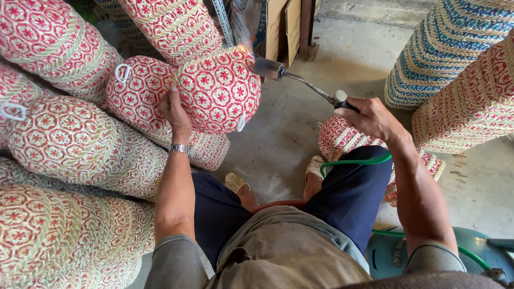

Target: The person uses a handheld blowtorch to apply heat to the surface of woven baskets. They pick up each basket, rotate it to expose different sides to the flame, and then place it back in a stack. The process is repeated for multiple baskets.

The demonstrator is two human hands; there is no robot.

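Note:
My left hand grips the rim of a round woven basket with red star patterns, holding it up with its underside toward me. My right hand holds a gas torch by its handle; the metal nozzle points at the basket's upper right edge, where a small flame touches the weave. A green hose runs from the torch down across my right knee.
Stacks of similar red-patterned baskets fill the left side. Taller stacks, blue and red, stand at the right. One basket lies on the concrete floor by my feet. A teal gas cylinder sits at my lower right.

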